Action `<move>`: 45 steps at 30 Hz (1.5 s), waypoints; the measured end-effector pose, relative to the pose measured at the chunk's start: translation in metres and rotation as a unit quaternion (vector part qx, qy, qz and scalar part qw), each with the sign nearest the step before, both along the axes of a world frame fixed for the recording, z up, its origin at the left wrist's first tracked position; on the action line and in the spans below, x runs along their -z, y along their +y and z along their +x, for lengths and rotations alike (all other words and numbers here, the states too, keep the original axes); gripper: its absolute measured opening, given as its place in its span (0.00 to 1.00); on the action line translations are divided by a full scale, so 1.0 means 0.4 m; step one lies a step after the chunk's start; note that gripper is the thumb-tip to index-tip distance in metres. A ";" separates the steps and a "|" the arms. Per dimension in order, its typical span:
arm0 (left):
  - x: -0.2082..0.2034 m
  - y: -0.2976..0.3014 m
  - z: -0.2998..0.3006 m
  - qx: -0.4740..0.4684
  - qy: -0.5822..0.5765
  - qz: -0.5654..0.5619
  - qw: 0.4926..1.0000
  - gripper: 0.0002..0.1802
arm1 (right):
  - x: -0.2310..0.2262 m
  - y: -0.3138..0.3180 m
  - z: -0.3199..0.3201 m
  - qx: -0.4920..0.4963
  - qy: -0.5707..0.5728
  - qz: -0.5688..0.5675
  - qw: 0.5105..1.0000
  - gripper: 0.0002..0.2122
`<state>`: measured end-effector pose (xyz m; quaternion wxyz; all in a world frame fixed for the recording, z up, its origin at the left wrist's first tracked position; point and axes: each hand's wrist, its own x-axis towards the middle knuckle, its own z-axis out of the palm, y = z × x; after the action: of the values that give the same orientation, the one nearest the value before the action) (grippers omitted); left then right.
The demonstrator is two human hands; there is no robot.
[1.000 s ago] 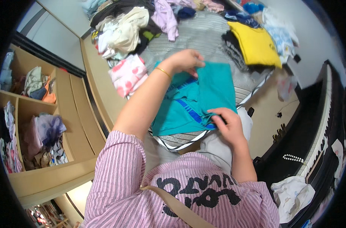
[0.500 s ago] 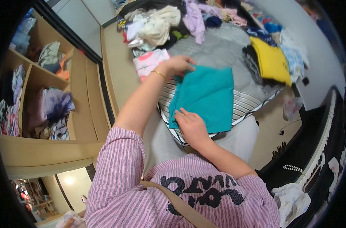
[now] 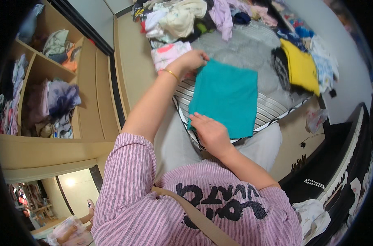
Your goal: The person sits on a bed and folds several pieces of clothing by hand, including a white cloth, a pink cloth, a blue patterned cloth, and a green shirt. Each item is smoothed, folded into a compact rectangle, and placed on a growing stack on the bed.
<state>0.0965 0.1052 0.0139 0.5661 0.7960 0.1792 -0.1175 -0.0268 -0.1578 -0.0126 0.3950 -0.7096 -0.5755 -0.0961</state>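
A teal piece of folded clothing (image 3: 229,98) lies spread over the near edge of a grey striped mattress (image 3: 235,45), in front of my knees. My left hand (image 3: 192,60) is closed on its far left corner, fingers bent around the fabric. At the near left corner my right hand (image 3: 213,130) grips the cloth's left edge, with its thumb hidden. Beside my left wrist is a folded white-and-pink garment (image 3: 170,54). To the right of the teal cloth, a folded yellow garment (image 3: 302,67) rests by a dark grey one (image 3: 280,67).
Heaped clothes (image 3: 176,20) cover the mattress's far end. On the left stands a wooden wardrobe (image 3: 90,82) with clothes on its shelves. A black-and-white keyboard (image 3: 342,160) runs along the right, and a clear plastic bag (image 3: 316,119) is on the floor.
My left hand has shifted slightly up and left, drawing the teal cloth's far left corner flatter. My right hand stays at the near left corner. The whole view has moved a little.
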 end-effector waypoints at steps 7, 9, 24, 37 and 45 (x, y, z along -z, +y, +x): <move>0.022 0.013 0.008 0.003 -0.015 0.049 0.999 0.17 | -0.015 -0.011 0.011 0.007 -0.017 -0.051 0.999 0.08; 0.033 0.016 0.018 0.042 -0.059 0.180 0.981 0.19 | -0.011 -0.007 0.001 -0.007 -0.036 -0.039 0.999 0.07; -0.006 -0.033 0.011 0.174 -0.159 0.364 0.901 0.24 | 0.022 0.003 -0.016 0.084 0.017 -0.116 0.990 0.17; -0.047 0.001 0.004 0.196 -0.119 0.339 0.912 0.15 | 0.026 -0.020 -0.013 0.070 0.025 -0.078 0.994 0.16; -0.064 -0.027 -0.027 0.326 -0.226 0.273 0.876 0.10 | 0.023 -0.024 -0.011 0.058 0.037 -0.073 0.995 0.16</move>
<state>0.0858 0.0943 0.0395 0.2811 0.9370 -0.1987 -0.0586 -0.0314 -0.1672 -0.0216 0.3567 -0.7719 -0.5239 -0.0504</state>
